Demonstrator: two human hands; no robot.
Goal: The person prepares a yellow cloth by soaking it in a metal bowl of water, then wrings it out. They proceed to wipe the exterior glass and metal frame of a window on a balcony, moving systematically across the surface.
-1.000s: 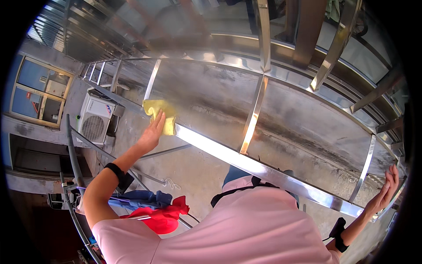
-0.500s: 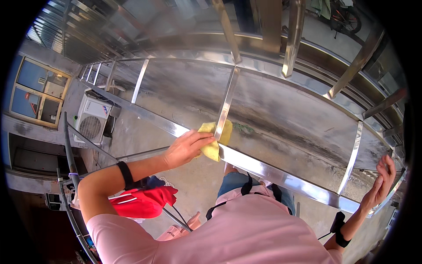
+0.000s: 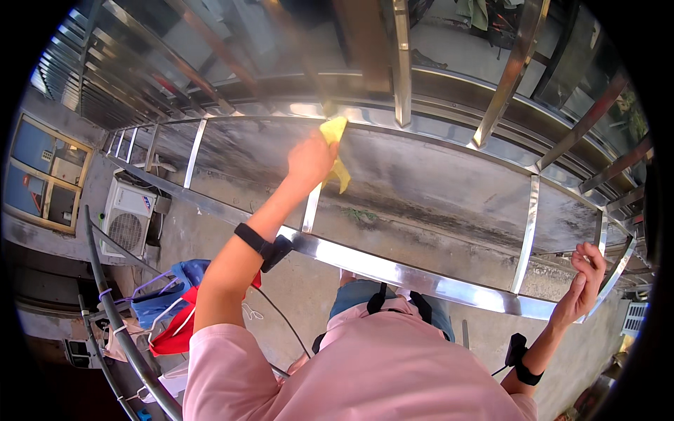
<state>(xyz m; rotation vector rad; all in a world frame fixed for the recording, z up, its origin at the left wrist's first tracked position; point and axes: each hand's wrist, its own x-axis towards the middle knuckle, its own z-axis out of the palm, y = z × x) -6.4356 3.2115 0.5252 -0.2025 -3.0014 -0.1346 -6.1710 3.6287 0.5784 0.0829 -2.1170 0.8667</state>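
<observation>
My left hand [image 3: 311, 163] is closed on a yellow cloth [image 3: 334, 130], which is wrapped against a shiny metal crossbar [image 3: 311, 212]. It sits at the far end of that bar, close to the far metal rail [image 3: 435, 132]; motion blurs it slightly. One corner of the cloth hangs loose beside the bar. The near metal rail [image 3: 421, 279] runs in front of my body. Off to the right, my right hand [image 3: 581, 286] is raised by the end of this rail, empty, its fingers loosely bent and apart.
Upright metal bars [image 3: 401, 63] rise behind the far rail. An air conditioner unit [image 3: 128, 216] and a window [image 3: 48, 172] are at the left wall. Red clothing [image 3: 172, 337] and blue clothing [image 3: 158, 303] hang near grey poles [image 3: 126, 337]. Another crossbar [image 3: 526, 235] is at right.
My left hand has slid the yellow cloth along the crossbar, from the near rail up to the far rail. My right hand stays raised, and the whole view has shifted slightly.
</observation>
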